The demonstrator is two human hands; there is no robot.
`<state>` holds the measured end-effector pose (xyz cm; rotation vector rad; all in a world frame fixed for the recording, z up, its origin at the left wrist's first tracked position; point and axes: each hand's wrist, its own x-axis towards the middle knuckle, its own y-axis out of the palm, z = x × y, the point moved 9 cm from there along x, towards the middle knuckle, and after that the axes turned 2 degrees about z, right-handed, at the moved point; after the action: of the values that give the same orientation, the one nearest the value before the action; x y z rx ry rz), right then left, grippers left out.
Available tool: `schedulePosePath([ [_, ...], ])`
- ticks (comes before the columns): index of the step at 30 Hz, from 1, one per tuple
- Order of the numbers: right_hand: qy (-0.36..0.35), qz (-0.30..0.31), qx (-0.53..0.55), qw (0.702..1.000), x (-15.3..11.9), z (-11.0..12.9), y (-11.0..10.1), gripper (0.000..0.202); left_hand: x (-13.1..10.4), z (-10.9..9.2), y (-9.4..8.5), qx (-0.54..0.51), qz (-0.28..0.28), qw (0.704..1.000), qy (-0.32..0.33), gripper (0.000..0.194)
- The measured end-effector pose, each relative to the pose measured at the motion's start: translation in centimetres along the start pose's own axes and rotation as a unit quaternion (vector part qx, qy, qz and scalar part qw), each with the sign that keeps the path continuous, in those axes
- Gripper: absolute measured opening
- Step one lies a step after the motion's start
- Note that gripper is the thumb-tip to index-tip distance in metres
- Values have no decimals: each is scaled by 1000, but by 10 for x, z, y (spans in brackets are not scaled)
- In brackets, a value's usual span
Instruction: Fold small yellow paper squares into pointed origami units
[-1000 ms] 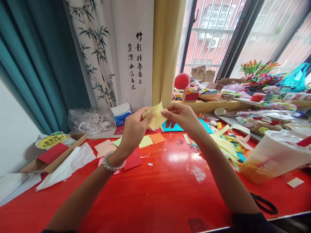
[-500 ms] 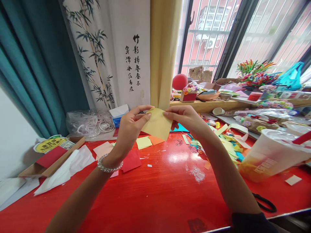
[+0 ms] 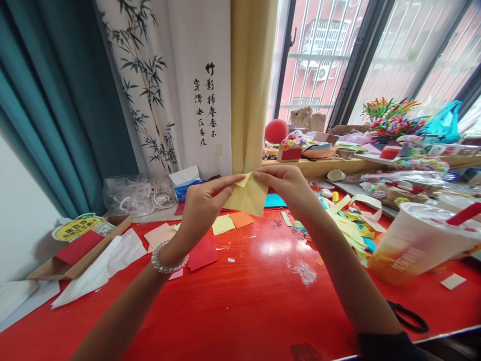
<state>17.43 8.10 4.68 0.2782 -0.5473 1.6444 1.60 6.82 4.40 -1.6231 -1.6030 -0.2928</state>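
A yellow sheet of paper (image 3: 250, 198) is held up above the table, its top left corner folded over toward me and creases running across its face. My left hand (image 3: 206, 200) pinches the folded corner between thumb and fingers. On the top right edge, my right hand (image 3: 280, 179) grips the same paper with thumb and forefinger. The fingertips of both hands are close together. Below and behind it lie a pale yellow sheet (image 3: 223, 224) and an orange sheet (image 3: 241, 219). Red paper squares (image 3: 203, 252) rest on the table near my left wrist.
Paper scraps (image 3: 347, 228) are heaped at the right, beside a drink cup (image 3: 417, 245) with a red straw. A black hair tie (image 3: 408, 317) lies near the front edge. At the left stands a cardboard tray (image 3: 80, 255). Craft items line the windowsill (image 3: 319, 167).
The paper's top left corner has been folded over, and my left fingers have shifted right along it, closer to my right hand. The view has moved slightly.
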Motion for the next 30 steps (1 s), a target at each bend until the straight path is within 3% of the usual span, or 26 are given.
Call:
schedulePosePath([
  [3,1,10,20,1000,0,-2,0,19,-1,-6,0,32,6,999,22,26],
  [10,11,21,25,999,-1,0,2,21,0,-17,6,-16,51,997,52,24],
  [19,14,36,36,999,-1,-2,5,22,2,-7,9,-61,45,997,16,20],
  [25,-2,30,-13,999,-2,0,5,27,0,3,13,-105,36,993,-34,25],
  [30,-40,2,-93,995,-1,3,3,27,0,9,23,-152,78,981,-88,30],
])
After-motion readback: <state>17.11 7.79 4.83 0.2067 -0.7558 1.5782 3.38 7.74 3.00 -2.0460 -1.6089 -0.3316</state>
